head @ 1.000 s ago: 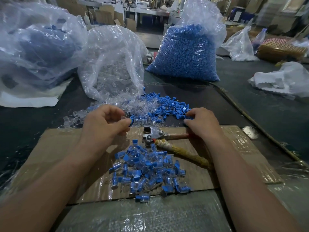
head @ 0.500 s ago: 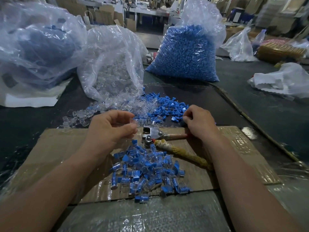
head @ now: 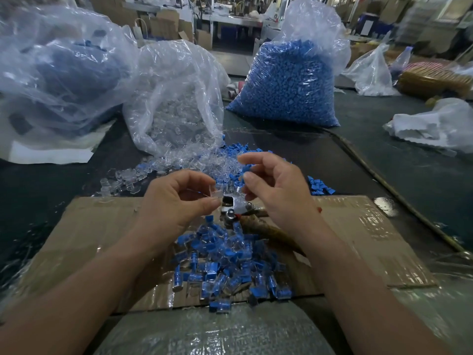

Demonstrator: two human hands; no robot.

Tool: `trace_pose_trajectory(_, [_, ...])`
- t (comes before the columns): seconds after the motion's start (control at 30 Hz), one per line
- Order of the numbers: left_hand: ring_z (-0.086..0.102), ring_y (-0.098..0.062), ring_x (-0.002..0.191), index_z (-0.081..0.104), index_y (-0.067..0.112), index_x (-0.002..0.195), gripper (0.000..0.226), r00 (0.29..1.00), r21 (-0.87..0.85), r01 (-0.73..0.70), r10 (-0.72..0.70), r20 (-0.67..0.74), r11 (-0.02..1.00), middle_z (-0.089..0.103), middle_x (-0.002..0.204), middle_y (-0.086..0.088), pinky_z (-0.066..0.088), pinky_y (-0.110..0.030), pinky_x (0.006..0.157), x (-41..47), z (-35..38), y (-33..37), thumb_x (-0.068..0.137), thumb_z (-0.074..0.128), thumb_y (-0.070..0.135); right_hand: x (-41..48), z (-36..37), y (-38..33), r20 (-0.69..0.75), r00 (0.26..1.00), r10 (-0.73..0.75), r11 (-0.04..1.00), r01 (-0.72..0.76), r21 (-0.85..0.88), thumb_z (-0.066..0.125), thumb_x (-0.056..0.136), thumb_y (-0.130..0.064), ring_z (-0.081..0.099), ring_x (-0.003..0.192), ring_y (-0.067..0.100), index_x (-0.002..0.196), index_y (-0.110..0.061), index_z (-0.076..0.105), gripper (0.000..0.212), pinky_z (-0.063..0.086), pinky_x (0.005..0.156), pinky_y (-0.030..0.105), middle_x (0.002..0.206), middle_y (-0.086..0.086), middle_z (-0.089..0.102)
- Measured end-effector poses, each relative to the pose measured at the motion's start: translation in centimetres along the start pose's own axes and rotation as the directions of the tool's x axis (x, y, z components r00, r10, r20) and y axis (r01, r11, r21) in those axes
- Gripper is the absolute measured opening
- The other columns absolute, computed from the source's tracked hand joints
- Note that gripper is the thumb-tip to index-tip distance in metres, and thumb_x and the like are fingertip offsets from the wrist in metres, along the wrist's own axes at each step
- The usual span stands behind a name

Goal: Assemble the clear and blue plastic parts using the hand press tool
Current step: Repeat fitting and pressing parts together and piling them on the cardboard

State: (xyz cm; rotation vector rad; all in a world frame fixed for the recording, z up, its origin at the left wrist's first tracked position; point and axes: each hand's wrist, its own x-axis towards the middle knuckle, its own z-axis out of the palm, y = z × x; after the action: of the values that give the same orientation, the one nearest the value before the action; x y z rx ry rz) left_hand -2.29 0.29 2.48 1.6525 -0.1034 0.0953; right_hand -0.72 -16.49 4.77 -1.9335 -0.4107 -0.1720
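Note:
My left hand (head: 176, 201) pinches a small clear plastic part (head: 216, 192) between thumb and fingers. My right hand (head: 277, 190) holds a small blue part (head: 245, 170) at its fingertips, a few centimetres right of the clear part. Both hands hover above the hand press tool (head: 234, 206), which lies on the cardboard sheet (head: 358, 226) with its wrapped handle (head: 266, 228) running to the right. A pile of assembled clear-and-blue pieces (head: 225, 262) lies nearer to me. Loose clear parts (head: 143, 175) and loose blue parts (head: 320, 187) lie beyond the cardboard.
An open bag of clear parts (head: 176, 98) stands behind the loose heap. A full bag of blue parts (head: 289, 83) is to its right. A large bag (head: 56, 73) fills the far left. White bags (head: 432, 126) lie at the right on the dark table.
My right hand has lifted from the blue heap and come left with a blue part. My left hand has risen slightly with the clear part. The two hands are now close together above the tool.

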Motion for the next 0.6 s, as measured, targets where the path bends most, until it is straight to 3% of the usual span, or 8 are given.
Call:
trace_pose_trajectory(0.13, [0.067,-0.01,0.061,0.07,0.023,0.073,0.021,1.0,-0.029,0.001,-0.001,-0.009,1.0,0.072,0.073,0.0,0.05,-0.013,0.054,-0.01,0.08,0.03,0.053,0.073,0.016,-0.11,0.65,-0.02,0.059,0.998,0.027,0.999,-0.028,0.015,0.058,0.087,-0.006,0.063,0.071,0.003,0.084,-0.031,0.057,0.026,0.054,0.07,0.019,0.078,-0.008,0.062])
trace_pose_trajectory(0.27, [0.069,-0.016,0.064,0.067,0.015,0.082,0.03,1.0,-0.09,0.022,-0.021,0.005,0.996,0.072,0.077,-0.007,0.051,-0.015,0.056,0.19,0.05,0.11,0.052,0.072,0.013,-0.19,1.02,-0.13,0.065,0.997,0.032,0.996,-0.037,0.086,0.063,0.083,-0.003,0.064,0.071,0.008,0.079,-0.025,0.06,0.022,0.054,0.069,0.019,0.075,-0.004,0.065])
trace_pose_trajectory(0.37, [0.069,-0.017,0.067,0.066,0.012,0.082,0.032,1.0,-0.139,0.025,-0.025,0.003,0.99,0.071,0.078,-0.011,0.052,-0.015,0.057,0.24,-0.04,0.13,0.051,0.071,0.012,-0.24,1.01,-0.27,0.057,0.998,0.005,0.999,-0.008,0.051,0.066,0.081,-0.006,0.062,0.07,0.003,0.078,-0.027,0.063,0.022,0.051,0.068,0.014,0.074,-0.009,0.064])
trace_pose_trajectory(0.6, [0.069,-0.015,0.066,0.065,0.011,0.083,0.031,1.0,-0.173,0.01,-0.009,0.01,0.985,0.071,0.071,-0.006,0.052,-0.016,0.057,0.36,-0.1,-0.04,0.053,0.069,0.012,-0.26,1.03,-0.17,0.052,0.998,0.019,0.997,-0.023,0.078,0.068,0.079,-0.006,0.066,0.071,0.009,0.077,-0.028,0.064,0.022,0.055,0.072,0.022,0.074,-0.006,0.067])
